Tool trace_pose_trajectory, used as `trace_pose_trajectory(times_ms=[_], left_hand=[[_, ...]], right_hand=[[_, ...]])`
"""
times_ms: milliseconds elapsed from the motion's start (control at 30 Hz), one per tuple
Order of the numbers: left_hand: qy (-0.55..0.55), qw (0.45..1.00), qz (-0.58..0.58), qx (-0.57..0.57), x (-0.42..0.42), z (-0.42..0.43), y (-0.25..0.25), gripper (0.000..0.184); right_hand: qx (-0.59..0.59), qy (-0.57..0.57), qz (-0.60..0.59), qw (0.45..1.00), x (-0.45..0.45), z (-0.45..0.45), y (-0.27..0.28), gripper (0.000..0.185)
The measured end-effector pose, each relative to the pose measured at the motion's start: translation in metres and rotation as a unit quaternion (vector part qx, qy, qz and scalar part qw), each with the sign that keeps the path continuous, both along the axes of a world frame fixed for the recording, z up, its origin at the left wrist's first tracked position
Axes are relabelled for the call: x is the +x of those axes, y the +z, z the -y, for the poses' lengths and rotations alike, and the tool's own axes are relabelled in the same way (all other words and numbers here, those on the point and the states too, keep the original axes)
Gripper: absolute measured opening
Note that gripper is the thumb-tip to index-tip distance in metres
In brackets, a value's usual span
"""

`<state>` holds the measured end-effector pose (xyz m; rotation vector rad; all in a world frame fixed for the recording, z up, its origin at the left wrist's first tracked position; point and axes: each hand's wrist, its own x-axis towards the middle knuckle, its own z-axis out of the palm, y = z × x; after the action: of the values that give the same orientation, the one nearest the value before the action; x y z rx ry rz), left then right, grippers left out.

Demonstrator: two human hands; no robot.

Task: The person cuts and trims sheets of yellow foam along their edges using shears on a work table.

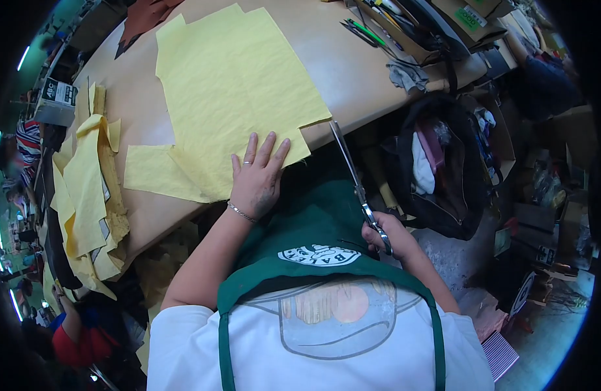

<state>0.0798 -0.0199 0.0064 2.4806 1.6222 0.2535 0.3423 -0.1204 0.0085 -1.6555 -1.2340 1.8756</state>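
Observation:
A large yellow sheet, fabric or leather by its look, lies flat on the table, with stepped cut edges. My left hand rests on its near edge, fingers spread and pressing down; a ring and a bracelet show on it. In my right hand is a pair of long metal scissors, gripped by the handles beyond the table's front edge. Their blades look closed and point up toward the sheet's right corner. The right fingers are partly hidden behind the handles.
Yellow offcuts are piled at the table's left side, and a brown piece lies at the back. Pens and a grey rag are at the right. An open black bag stands below. Another person is at lower left.

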Motion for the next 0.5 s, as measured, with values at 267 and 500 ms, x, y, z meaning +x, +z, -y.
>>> trace_pose_trajectory(times_ms=[267,500], left_hand=[[0.001,1.0,0.01,-0.011,0.0,0.014,-0.001,0.053],[0.008,0.999,0.035,-0.025,0.0,0.02,0.0,0.053]], right_hand=[[0.012,-0.009,0.028,1.0,-0.014,-0.029,0.012,0.062],[-0.006,-0.028,-0.001,1.0,-0.02,-0.036,0.007,0.063]])
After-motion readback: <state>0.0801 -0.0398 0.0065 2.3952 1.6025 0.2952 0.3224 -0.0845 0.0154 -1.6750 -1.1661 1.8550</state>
